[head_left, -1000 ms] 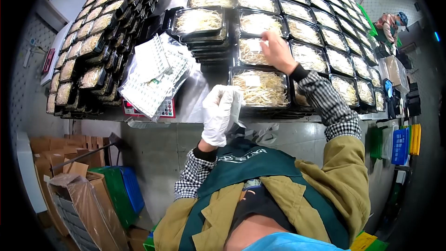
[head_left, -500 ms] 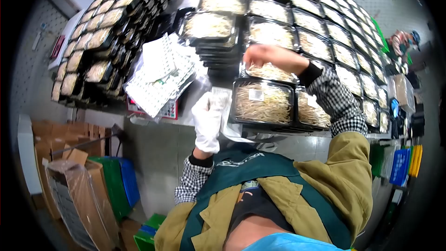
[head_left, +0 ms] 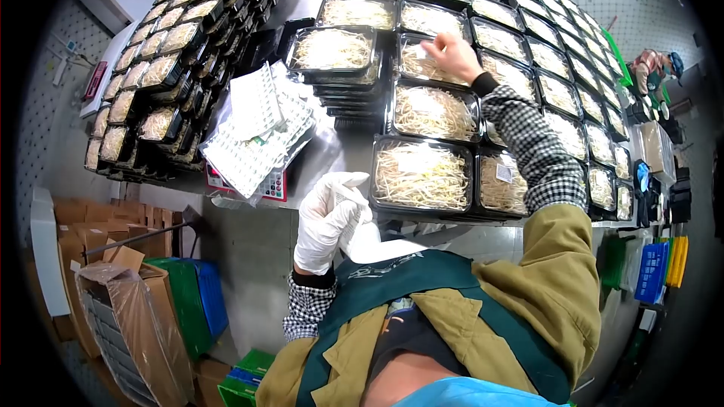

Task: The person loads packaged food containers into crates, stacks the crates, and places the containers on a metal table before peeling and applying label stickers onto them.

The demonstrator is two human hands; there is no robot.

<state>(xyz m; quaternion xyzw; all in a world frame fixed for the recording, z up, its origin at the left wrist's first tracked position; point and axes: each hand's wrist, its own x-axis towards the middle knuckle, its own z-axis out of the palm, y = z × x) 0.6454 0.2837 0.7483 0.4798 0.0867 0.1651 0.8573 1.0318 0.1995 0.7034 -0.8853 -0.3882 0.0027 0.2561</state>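
Here, black trays (head_left: 473, 175) hold sprouts (head_left: 430, 182); left fingers (head_left: 345, 194) clamp strip (head_left: 388, 250); right fingers (head_left: 439, 44), cannot tell

Glossy black trays (head_left: 332, 73), probably plastic

tray label (head_left: 504, 172) illegible, blue fabric (head_left: 471, 393) cropped

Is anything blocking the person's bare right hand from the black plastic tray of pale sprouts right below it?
No, nothing visible stands between the bare right hand and that black plastic tray; only its shiny clear cover lies over the pale sprouts. Whether hand and cover touch is unclear.
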